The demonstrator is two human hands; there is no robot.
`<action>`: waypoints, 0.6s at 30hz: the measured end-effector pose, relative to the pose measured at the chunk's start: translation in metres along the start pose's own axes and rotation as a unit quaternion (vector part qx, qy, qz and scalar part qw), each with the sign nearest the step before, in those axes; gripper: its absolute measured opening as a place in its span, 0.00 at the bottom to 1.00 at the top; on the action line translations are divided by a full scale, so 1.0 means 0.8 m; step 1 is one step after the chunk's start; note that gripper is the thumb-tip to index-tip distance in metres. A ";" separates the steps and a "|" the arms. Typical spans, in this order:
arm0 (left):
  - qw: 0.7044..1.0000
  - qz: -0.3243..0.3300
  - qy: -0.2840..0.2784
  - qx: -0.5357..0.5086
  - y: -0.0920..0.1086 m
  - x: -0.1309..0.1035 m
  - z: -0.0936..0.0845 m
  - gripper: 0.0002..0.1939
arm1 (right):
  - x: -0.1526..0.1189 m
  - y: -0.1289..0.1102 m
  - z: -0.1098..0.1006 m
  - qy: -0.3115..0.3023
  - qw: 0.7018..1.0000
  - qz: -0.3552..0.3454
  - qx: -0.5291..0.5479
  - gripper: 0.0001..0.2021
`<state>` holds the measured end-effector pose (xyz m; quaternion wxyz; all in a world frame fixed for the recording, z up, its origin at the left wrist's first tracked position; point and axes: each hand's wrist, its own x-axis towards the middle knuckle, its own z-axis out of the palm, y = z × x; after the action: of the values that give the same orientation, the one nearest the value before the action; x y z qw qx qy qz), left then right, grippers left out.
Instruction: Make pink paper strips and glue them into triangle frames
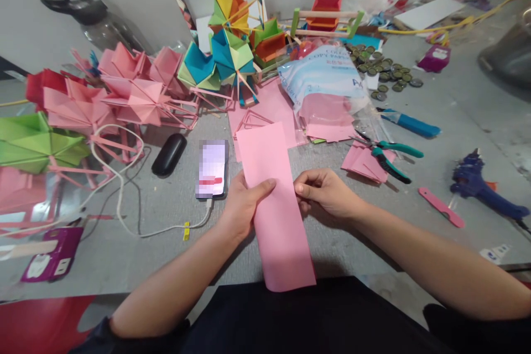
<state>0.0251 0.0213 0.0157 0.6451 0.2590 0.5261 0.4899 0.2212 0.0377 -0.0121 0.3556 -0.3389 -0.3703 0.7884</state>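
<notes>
A long folded strip of pink paper [282,232] is held over the front of the table, its lower end rounded at the fold. My left hand [244,202] grips its left edge, with the thumb lying on top of the paper. Beside the right edge is my right hand [317,191], its fingers curled and thumb against the index finger; whether it pinches the paper's edge is hard to make out. Behind the strip lie a larger pink sheet [267,105] and a plastic bag of copy paper [323,80].
Left of my hands are a phone [212,168] on a white cable, a black case [169,155] and folded paper models [136,99]. On the right are green-handled pliers [390,157], a pink cutter [440,207], a blue glue gun [485,188] and bottle caps [388,69].
</notes>
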 end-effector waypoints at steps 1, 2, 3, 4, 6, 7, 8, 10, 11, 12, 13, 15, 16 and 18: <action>1.000 0.001 0.000 0.000 0.000 0.000 0.000 0.27 | 0.000 0.000 0.000 0.001 1.000 0.000 0.002 0.21; 1.000 0.002 -0.001 0.001 0.000 0.000 0.000 0.27 | 0.000 -0.001 0.001 0.001 1.000 0.000 0.004 0.21; 1.000 0.003 -0.001 0.001 0.000 0.000 0.000 0.27 | 0.000 -0.001 0.001 0.003 1.000 0.000 0.005 0.21; 1.000 0.004 -0.002 0.002 0.000 0.000 0.000 0.27 | -0.001 -0.001 0.001 0.004 1.000 0.000 0.005 0.21; 1.000 0.003 -0.003 0.002 0.000 0.000 -0.001 0.26 | -0.001 -0.001 0.001 0.006 1.000 0.002 0.004 0.21; 1.000 0.003 -0.004 0.003 -0.001 0.000 -0.001 0.27 | -0.001 -0.001 0.001 0.006 1.000 0.001 0.004 0.21; 1.000 0.003 -0.005 0.003 -0.001 0.000 -0.001 0.27 | -0.001 -0.001 0.001 0.006 1.000 0.001 0.003 0.21; 1.000 0.003 -0.004 0.003 -0.001 0.000 -0.002 0.27 | -0.002 -0.001 0.001 0.005 1.000 0.000 0.002 0.20; 1.000 0.003 -0.004 0.003 -0.001 0.000 -0.002 0.28 | -0.002 -0.001 0.001 0.005 1.000 0.000 0.000 0.20; 1.000 0.003 -0.003 0.004 -0.001 0.000 -0.002 0.28 | -0.002 -0.002 0.001 0.004 1.000 0.000 -0.002 0.21; 1.000 0.002 -0.002 0.005 -0.001 0.000 -0.002 0.28 | -0.002 -0.002 0.001 0.004 1.000 0.000 -0.004 0.21; 1.000 0.001 -0.004 0.005 0.000 0.000 -0.002 0.28 | -0.002 -0.003 0.002 0.003 1.000 0.000 -0.006 0.21; 1.000 0.001 -0.005 0.005 0.000 0.000 -0.001 0.28 | -0.002 -0.003 0.002 0.004 1.000 -0.001 -0.006 0.21; 1.000 0.002 -0.002 0.003 0.000 0.000 -0.001 0.27 | -0.002 -0.003 0.002 0.006 1.000 -0.001 -0.003 0.21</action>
<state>0.0244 0.0214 0.0155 0.6446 0.2631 0.5258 0.4887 0.2215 0.0370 -0.0093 0.3569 -0.3444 -0.3711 0.7850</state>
